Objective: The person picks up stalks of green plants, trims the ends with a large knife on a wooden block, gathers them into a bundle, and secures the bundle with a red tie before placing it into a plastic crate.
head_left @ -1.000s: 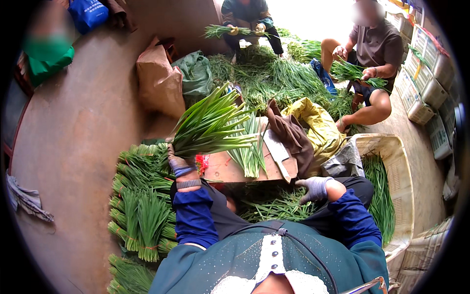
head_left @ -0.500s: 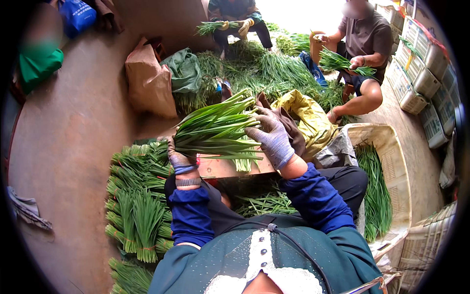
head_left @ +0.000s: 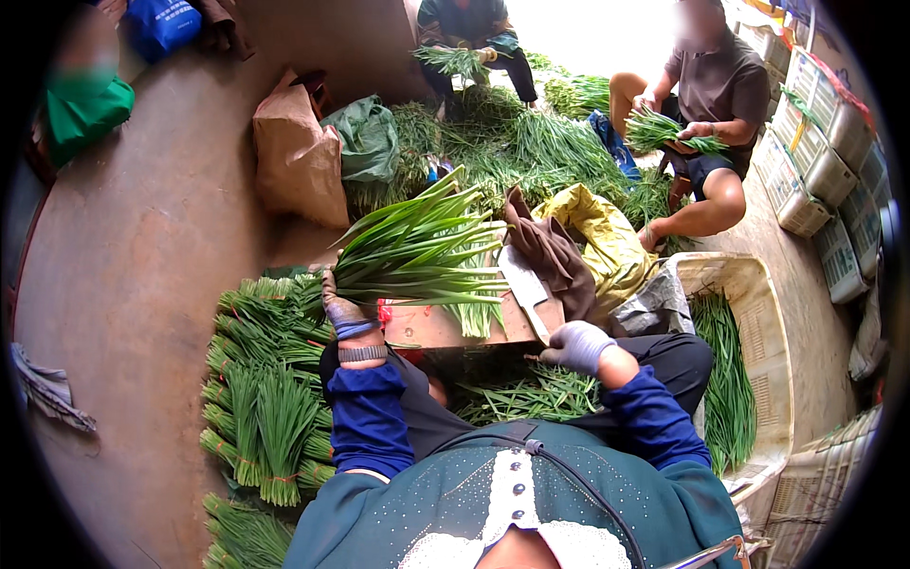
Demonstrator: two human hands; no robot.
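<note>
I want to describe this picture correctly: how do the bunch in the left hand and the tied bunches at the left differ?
The held bunch is raised in the left hand; the tied bunches lie piled. The held bunch shows no band; the tied bunches show reddish bands. Both are long and green.

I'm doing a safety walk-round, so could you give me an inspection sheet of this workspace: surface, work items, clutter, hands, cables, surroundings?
Surface: board, bearing loose stalks and a cleaver.
Work items: leafy green bunch, held up at the board; cleaver lying flat, handle toward the wearer.
Clutter: brown cloth beside the cleaver; yellow sack beyond it.
Hands: gloved left hand grips the bunch; gloved right hand is by the cleaver's handle, contact unclear.
Cables: black cord over the wearer's top; ends not traceable.
Surroundings: tied green bundles left; cream crate of greens right; co-worker seated ahead, right.
</note>
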